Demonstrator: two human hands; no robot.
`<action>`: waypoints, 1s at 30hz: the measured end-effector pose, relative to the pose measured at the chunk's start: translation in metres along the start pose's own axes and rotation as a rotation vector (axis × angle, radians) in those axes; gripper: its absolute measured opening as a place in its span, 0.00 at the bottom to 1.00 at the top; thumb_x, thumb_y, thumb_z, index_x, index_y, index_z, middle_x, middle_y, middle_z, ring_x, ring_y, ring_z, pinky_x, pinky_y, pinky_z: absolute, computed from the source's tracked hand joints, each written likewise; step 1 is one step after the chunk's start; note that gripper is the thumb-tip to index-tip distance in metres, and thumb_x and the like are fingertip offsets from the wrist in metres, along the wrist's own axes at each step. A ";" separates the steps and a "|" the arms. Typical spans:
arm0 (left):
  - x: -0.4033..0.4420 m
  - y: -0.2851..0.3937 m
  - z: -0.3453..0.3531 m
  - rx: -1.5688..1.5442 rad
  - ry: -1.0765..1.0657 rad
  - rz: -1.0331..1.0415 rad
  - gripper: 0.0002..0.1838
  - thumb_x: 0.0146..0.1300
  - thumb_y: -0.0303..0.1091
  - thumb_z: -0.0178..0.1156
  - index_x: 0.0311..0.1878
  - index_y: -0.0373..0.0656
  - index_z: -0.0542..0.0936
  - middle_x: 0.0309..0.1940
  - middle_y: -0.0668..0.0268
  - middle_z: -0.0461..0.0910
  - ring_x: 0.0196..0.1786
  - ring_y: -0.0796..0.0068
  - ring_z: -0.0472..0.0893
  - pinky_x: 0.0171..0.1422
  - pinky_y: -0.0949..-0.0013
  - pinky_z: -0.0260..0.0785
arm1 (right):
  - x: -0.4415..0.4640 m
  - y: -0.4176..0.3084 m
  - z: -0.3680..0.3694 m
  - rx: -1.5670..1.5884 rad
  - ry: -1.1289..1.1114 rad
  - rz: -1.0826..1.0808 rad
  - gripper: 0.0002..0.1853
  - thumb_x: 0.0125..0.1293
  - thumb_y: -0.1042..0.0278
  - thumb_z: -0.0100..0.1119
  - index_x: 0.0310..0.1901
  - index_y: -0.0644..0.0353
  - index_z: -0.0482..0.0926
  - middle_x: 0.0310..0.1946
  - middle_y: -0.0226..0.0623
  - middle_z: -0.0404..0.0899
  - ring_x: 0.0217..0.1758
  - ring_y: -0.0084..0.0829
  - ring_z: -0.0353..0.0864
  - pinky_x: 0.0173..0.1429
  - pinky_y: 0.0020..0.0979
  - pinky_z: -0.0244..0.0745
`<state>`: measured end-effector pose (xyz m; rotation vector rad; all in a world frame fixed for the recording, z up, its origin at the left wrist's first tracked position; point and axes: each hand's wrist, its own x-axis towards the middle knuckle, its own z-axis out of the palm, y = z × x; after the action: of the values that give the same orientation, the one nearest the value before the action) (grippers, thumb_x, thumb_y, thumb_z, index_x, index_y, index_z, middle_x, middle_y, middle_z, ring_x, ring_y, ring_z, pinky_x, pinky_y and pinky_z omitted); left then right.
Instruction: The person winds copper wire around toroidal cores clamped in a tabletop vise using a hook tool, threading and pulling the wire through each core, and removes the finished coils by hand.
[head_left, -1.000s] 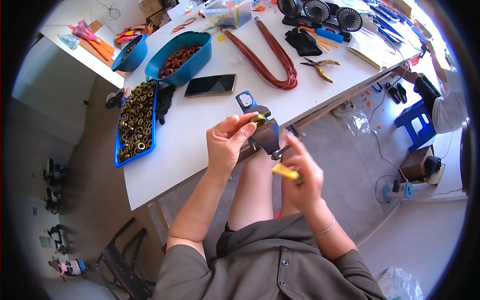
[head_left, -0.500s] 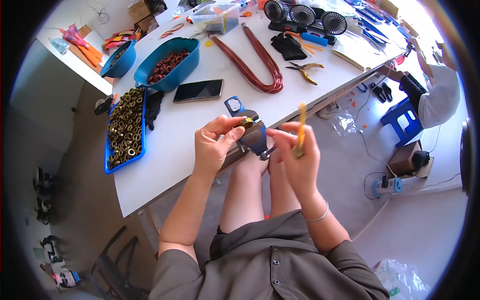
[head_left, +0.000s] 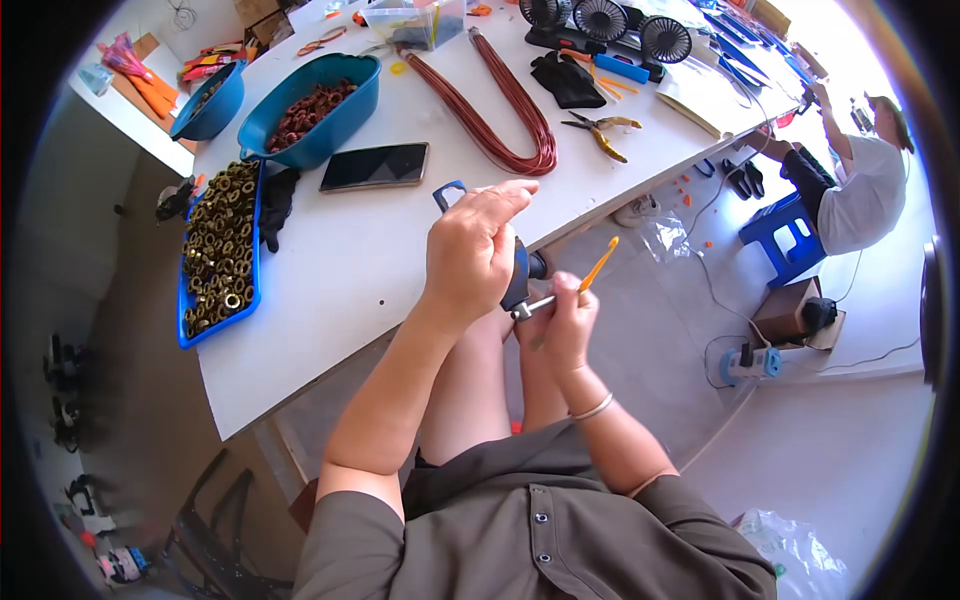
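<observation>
Beside a white tabletop, your left hand is covering the blue metal vise at frame centre, its hold impossible to tell; your right hand is gripping a steel bar and slim orange tool, which turning could snag.

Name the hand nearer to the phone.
Left. The left hand is over the vise, below and right of the phone in view; the right hand is farther away in the same direction, at the vise's handle.
</observation>
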<state>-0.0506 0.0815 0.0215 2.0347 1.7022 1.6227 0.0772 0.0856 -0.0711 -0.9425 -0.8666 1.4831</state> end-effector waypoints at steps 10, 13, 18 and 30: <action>-0.002 0.004 0.001 -0.060 -0.003 -0.104 0.14 0.50 0.16 0.50 0.37 0.40 0.81 0.35 0.60 0.82 0.39 0.61 0.81 0.45 0.64 0.73 | 0.077 -0.058 -0.007 -0.996 -0.214 -0.667 0.12 0.62 0.59 0.59 0.32 0.61 0.78 0.22 0.42 0.71 0.26 0.40 0.74 0.31 0.36 0.68; 0.000 0.006 0.000 -0.053 -0.007 -0.126 0.12 0.51 0.17 0.50 0.35 0.40 0.81 0.33 0.61 0.82 0.37 0.61 0.81 0.43 0.64 0.73 | 0.102 -0.074 0.022 -1.222 -0.237 -0.739 0.11 0.61 0.56 0.59 0.38 0.52 0.79 0.32 0.34 0.74 0.32 0.38 0.79 0.34 0.36 0.72; -0.002 0.003 0.000 -0.095 -0.006 -0.154 0.11 0.51 0.18 0.51 0.35 0.38 0.80 0.33 0.59 0.82 0.36 0.58 0.80 0.43 0.63 0.72 | 0.119 -0.073 0.038 -1.237 -0.395 -0.896 0.11 0.56 0.58 0.65 0.35 0.56 0.79 0.39 0.36 0.74 0.39 0.36 0.77 0.40 0.34 0.73; -0.025 0.051 -0.065 -1.571 0.260 -0.573 0.13 0.70 0.45 0.48 0.44 0.47 0.72 0.20 0.67 0.72 0.15 0.84 0.58 0.18 0.79 0.50 | -0.053 -0.164 -0.051 -0.879 -1.094 -1.096 0.11 0.48 0.63 0.69 0.34 0.51 0.81 0.22 0.25 0.74 0.30 0.24 0.78 0.24 0.23 0.69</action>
<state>-0.0570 0.0072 0.0643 0.5331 0.4004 1.9000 0.1942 0.0521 0.0618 0.0278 -2.4395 0.4684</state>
